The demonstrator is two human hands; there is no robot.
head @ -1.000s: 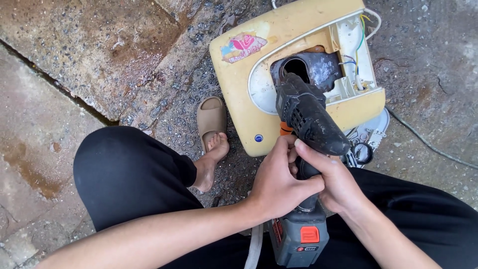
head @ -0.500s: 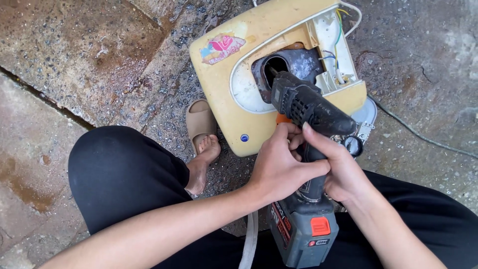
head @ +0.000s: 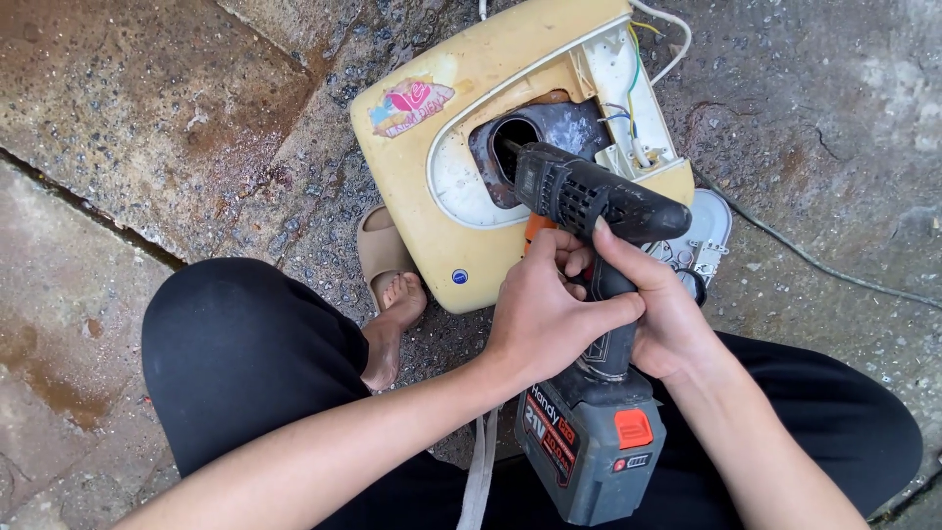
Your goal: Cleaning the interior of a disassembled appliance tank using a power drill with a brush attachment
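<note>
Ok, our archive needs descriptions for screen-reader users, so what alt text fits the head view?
Both hands, left hand and right hand, grip a black cordless drill whose tip points into the dark opening of a yellowed plastic appliance housing lying on wet stone paving. The person sits in black trousers, one bare foot half out of a tan sandal.

We see a black cordless drill with an orange trigger and a grey battery pack bearing a red button, a pale yellow appliance casing with a pink sticker, black trousers, a tan sandal and mottled grey-brown stone floor.
</note>
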